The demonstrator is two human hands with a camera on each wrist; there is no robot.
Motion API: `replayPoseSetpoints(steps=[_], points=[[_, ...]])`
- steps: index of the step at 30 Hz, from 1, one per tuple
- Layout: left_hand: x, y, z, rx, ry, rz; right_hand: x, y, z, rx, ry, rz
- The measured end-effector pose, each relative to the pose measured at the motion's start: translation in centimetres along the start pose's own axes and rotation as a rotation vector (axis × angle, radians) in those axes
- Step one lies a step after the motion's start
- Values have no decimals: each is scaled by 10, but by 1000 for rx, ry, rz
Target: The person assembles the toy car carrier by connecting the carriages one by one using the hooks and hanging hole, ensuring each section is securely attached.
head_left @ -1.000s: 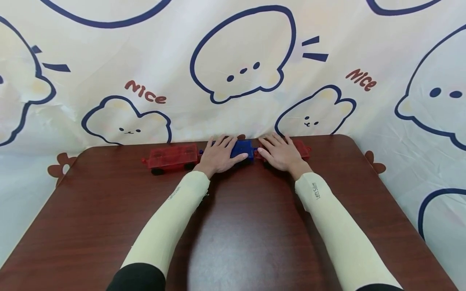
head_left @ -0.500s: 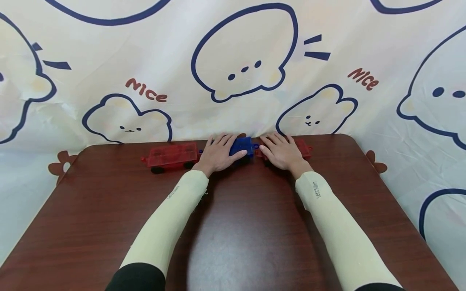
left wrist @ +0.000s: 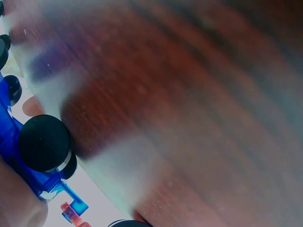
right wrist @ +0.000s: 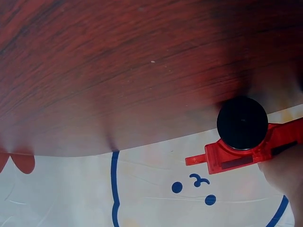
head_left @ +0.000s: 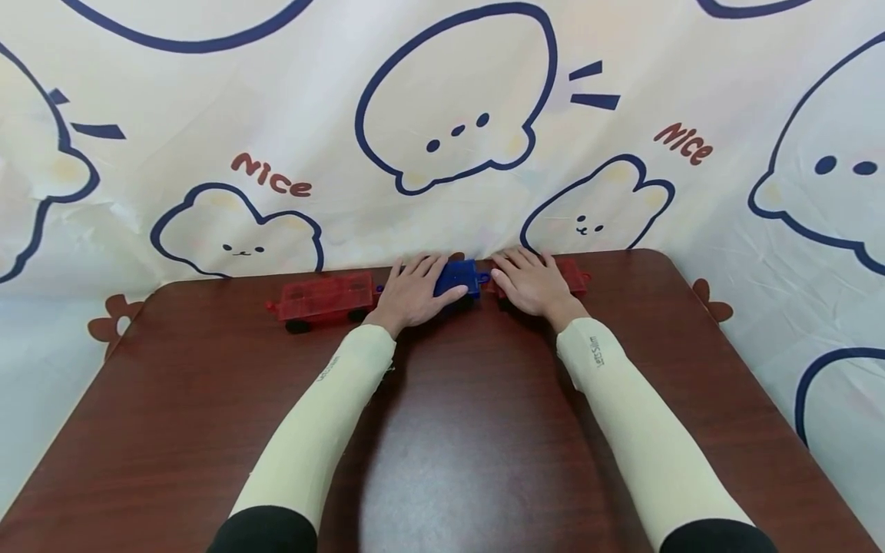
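Observation:
My left hand [head_left: 411, 294] grips a translucent blue toy train car [head_left: 458, 278] from above, thumb along its near side and fingers across its top. In the left wrist view a fingertip [left wrist: 32, 107] shows behind its black wheel [left wrist: 45, 143]. My right hand [head_left: 532, 288] holds a red toy train car [head_left: 574, 276] in the same way and hides most of it. Between the hands, the blue hook [left wrist: 78, 208] overlaps a small red coupling piece [left wrist: 71, 213]. Another red car [head_left: 325, 298] stands left of my left hand, at the blue car's other end.
The cars line up along the far edge of a dark brown wooden table [head_left: 456, 430]. Close behind that edge hangs a pale cloth [head_left: 442, 223] with blue cartoon outlines. It continues along both sides of the table.
The blue car's right end has shifted slightly up and back, and its hook sits higher against the red car's coupling. Both hands keep nearly the same place.

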State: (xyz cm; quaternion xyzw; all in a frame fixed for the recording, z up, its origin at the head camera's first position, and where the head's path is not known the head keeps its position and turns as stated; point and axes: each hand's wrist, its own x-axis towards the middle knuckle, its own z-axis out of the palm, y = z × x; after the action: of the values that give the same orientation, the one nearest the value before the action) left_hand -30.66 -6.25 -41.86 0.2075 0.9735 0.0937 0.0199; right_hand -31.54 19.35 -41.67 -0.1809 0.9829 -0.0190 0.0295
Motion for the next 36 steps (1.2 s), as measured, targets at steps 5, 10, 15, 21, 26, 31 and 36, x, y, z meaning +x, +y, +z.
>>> replayPoseSetpoints(steps=[5,10,15,21,26,31,36], points=[[-1,1,-2,4,-13,6,1,1,0,3,5,5],[-6,-2,-3,1,-19,-4,4,-2,-1,-10,-4,-14],[-7,-3,-2,8,-24,-7,5,-2,0,-22,-5,-17],[-4,0,-3,31,-32,-4,1,-1,-1,-19,11,-15],[-2,2,-4,67,-32,3,-1,-1,-1,-11,61,-19],[-3,3,-7,74,-20,17,-2,-2,-1,9,80,-35],[-7,3,-4,64,-34,12,0,-4,4,13,67,-49]])
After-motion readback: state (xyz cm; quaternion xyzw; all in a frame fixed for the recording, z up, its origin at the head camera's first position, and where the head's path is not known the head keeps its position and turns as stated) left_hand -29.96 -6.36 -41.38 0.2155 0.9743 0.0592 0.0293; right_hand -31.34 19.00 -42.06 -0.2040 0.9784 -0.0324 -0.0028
